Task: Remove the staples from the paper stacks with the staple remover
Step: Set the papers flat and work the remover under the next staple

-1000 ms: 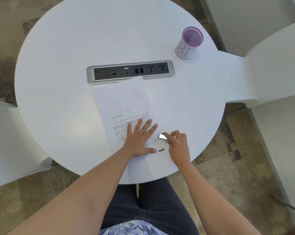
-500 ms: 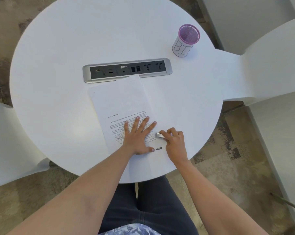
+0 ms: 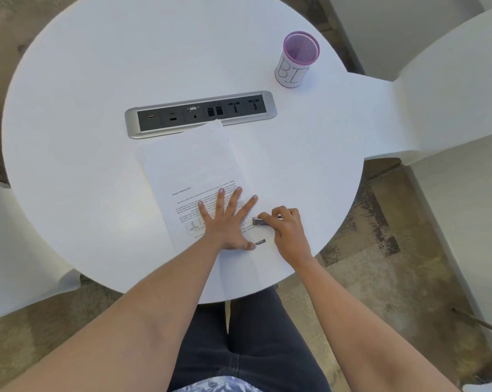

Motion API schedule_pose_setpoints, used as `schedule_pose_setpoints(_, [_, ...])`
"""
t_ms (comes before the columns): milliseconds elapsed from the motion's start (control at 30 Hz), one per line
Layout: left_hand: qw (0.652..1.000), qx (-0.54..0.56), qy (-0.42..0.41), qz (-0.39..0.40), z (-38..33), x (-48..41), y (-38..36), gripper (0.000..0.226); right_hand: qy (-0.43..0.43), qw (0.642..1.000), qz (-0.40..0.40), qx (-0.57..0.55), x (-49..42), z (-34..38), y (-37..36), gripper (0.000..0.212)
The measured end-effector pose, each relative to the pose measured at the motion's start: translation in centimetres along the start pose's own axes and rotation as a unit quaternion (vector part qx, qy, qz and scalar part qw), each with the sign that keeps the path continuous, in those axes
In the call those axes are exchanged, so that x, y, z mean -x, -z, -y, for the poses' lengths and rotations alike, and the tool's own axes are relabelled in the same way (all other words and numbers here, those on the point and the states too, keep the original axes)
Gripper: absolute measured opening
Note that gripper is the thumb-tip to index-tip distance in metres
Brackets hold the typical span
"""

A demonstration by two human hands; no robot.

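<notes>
A stapled paper stack (image 3: pixel 194 162) lies on the round white table (image 3: pixel 83 94), its printed text upside down to me. My left hand (image 3: pixel 228 222) presses flat on the near part of the stack with fingers spread. My right hand (image 3: pixel 286 230) grips a small silver staple remover (image 3: pixel 258 221) with curled fingers, its metal tip at the right edge of the stack, just beside my left index finger. A small dark label (image 3: pixel 260 242) shows on the paper near my left thumb. I cannot make out the staple itself.
A silver power and data socket strip (image 3: pixel 201 114) is set into the table just beyond the stack. A purple mesh cup (image 3: pixel 297 59) with a white label stands at the back right. White chairs (image 3: pixel 442 89) flank the table on both sides.
My right hand has brought the staple remover slightly left toward the paper edge. My left hand stays pressed on the stack.
</notes>
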State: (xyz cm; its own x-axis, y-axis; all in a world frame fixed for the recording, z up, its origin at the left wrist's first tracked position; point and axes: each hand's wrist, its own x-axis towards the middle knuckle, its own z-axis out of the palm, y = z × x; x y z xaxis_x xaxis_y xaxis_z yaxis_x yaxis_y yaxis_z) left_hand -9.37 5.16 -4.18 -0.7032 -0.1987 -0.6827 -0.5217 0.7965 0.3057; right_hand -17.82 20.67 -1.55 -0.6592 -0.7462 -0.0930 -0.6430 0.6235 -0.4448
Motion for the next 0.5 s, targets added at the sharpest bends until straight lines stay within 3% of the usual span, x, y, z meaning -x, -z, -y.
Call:
schedule_pose_setpoints(200, [1.000, 0.006, -0.001, 0.012, 0.0, -0.1, 0.1, 0.124, 0.055, 0.998, -0.030, 0.021, 0.1, -0.3, 0.2, 0.052])
schedule_pose_setpoints(500, [1.000, 0.004, 0.005, 0.024, -0.1, -0.2, 0.2, 0.123, 0.283, 0.950, -0.042, 0.127, -0.7, -0.4, 0.4, 0.032])
